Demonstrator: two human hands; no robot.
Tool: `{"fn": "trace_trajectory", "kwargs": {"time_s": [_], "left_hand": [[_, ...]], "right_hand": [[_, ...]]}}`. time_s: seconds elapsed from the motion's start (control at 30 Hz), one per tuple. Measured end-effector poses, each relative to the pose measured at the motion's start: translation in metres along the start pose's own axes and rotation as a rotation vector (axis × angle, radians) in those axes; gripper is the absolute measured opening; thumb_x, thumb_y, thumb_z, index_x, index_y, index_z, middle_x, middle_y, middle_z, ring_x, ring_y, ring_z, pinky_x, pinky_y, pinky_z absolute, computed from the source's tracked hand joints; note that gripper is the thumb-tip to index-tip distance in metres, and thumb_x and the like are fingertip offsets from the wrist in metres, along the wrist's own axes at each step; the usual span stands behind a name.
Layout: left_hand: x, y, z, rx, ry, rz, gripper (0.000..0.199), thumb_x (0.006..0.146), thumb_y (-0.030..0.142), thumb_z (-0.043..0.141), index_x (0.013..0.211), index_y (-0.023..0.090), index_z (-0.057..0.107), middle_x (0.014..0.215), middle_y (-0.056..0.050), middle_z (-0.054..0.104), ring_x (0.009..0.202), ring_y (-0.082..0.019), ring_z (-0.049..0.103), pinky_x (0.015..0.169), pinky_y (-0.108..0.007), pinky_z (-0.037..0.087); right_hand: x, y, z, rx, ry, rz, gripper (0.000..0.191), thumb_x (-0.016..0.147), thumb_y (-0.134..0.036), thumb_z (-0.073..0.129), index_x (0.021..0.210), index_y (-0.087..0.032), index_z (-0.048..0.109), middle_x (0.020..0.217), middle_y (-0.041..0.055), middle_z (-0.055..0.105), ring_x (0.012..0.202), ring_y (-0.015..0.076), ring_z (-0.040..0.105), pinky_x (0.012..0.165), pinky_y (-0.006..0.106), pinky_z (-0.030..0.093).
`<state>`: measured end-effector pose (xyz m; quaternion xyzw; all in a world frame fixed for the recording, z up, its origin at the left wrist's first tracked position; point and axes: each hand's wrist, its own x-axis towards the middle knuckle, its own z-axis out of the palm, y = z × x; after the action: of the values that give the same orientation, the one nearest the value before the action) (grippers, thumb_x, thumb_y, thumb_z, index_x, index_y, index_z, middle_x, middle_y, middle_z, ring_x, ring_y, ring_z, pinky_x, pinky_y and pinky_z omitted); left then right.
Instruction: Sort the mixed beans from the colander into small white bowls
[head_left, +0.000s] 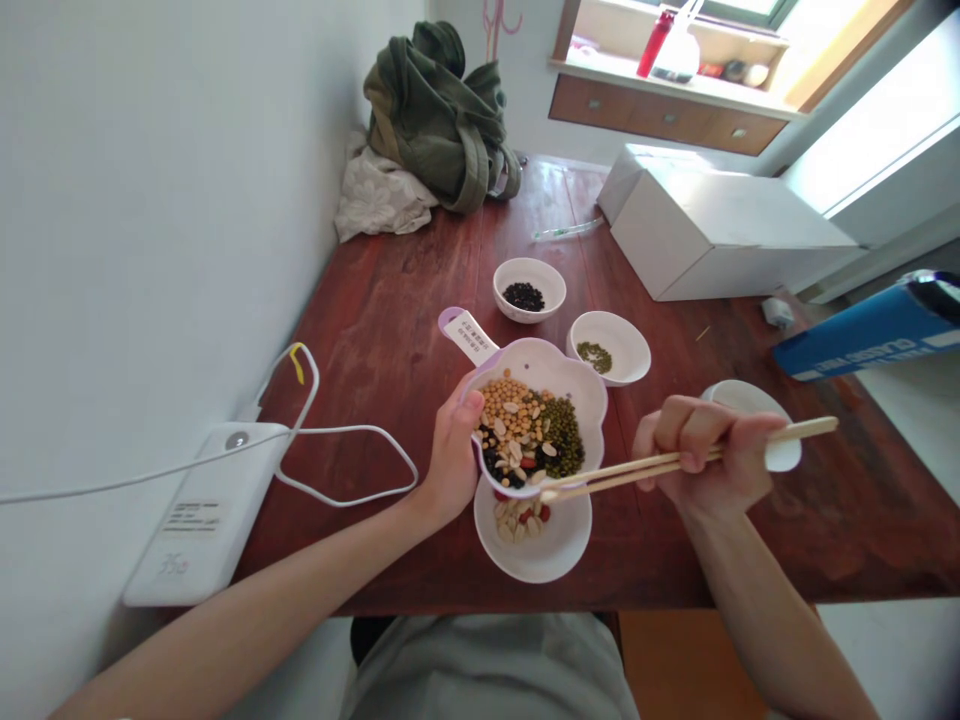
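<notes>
Clamped between the fingers of the right hand [701,450], a pair of chopsticks [675,462] reaches left toward the centre of the frame, tips together at the near rim of the flower-shaped bowl [577,385]. The left hand [450,455] is wrapped around that bowl's left edge, holding it tilted just above a white bowl [559,550] at lower centre. Mixed beans [529,435] still heap the flower-shaped bowl: yellow, green, black, pale and a few red. Judging by the piles, sorting is only begun: the white bowl holds a small cluster of pale and red beans, a bowl above centre [529,290] a few black beans, the one to its right [609,347] a pinch of green, and a fourth bowl [750,400] behind the right hand looks bare. Around them lies the wooden table [390,330].
</notes>
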<state>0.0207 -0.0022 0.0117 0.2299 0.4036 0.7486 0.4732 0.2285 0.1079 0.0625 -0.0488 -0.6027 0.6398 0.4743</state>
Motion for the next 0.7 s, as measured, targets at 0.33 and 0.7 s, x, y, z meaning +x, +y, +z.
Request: {"fn": "trace_trajectory", "kwargs": {"time_s": [0.33, 0.7], "left_hand": [[-0.001, 0.001, -0.001, 0.037, -0.018, 0.035, 0.054, 0.104, 0.062, 0.066, 0.138, 0.021, 0.076, 0.137, -0.011, 0.082, 0.130, -0.036, 0.075, 0.113, -0.048, 0.060], [0.000, 0.000, -0.004, 0.051, 0.023, 0.006, 0.057, 0.103, 0.064, 0.065, 0.140, 0.021, 0.074, 0.138, -0.011, 0.081, 0.133, -0.035, 0.074, 0.118, -0.048, 0.057]], "right_hand": [[-0.002, 0.001, 0.012, -0.029, 0.100, 0.211, 0.071, 0.111, -0.069, 0.050, 0.063, -0.018, 0.063, 0.062, -0.0013, 0.052, 0.044, 0.0159, 0.066, 0.036, 0.025, 0.047], [0.006, 0.001, 0.023, -0.191, 0.023, 0.149, 0.056, 0.113, -0.051, 0.058, 0.070, -0.017, 0.073, 0.064, 0.0047, 0.066, 0.049, 0.0165, 0.065, 0.045, 0.029, 0.054]]}}
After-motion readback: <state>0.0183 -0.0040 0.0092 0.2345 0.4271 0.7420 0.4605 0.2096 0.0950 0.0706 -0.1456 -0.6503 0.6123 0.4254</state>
